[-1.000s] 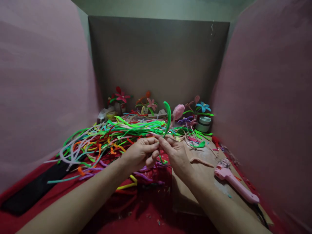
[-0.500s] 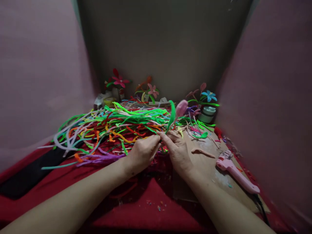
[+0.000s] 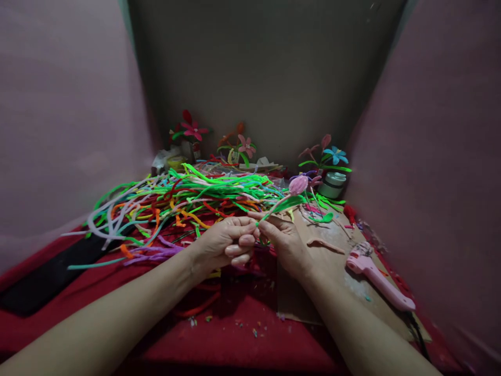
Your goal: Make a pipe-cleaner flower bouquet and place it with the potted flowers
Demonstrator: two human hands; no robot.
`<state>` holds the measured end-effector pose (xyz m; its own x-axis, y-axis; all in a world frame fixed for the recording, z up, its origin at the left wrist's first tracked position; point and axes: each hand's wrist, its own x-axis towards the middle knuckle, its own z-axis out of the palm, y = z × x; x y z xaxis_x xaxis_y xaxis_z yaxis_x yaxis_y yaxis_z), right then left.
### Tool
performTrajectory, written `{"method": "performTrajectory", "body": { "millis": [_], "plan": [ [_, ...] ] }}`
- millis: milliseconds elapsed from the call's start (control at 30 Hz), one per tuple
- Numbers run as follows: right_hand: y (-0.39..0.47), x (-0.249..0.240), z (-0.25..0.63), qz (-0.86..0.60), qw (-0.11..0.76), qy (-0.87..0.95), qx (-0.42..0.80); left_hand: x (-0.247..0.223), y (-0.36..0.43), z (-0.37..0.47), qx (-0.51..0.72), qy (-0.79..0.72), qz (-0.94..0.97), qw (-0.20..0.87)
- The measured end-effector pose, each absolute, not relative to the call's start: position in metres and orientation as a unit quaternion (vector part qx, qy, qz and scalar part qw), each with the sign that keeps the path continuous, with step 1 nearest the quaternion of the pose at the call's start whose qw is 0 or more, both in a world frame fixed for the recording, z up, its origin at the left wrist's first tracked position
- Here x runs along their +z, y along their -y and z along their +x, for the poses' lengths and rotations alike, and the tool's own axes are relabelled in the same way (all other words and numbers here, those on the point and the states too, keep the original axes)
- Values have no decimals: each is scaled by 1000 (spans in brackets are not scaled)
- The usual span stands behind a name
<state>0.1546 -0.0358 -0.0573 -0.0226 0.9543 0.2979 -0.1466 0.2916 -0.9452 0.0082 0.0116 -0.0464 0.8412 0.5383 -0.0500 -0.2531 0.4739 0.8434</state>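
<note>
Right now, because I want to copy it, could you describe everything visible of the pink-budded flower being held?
The flower has a plump oval pink bud on a thin stem, pale pink above and green lower down, with one long green leaf close along it. It looks fuzzy, like pipe cleaner. It slants up toward the picture's right. The left grip and right grip pinch its lower stem; its end is hidden. Whether the green loop below belongs to it is unclear.

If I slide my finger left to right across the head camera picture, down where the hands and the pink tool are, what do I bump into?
Black flat thing → purple fuzzy stems → left hand → right hand → bent beige piece → pink tool.
</note>
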Motion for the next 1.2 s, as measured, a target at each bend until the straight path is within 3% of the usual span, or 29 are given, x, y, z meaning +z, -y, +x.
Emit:
{"method": "performTrajectory", "body": {
  "millis": [200,733,933,1200],
  "plan": [
    [30,-70,155,-335,624,492,507,-47,-15,7,205,-157,481,838],
    [34,-61,152,-423,639,481,425,-39,-3,14,312,-304,680,590],
    [36,-59,149,-427,644,475,422,-45,-3,16,343,-286,630,636],
    [39,-56,156,-428,583,583,372,-49,-14,11,263,-200,466,821]
  ]
}}
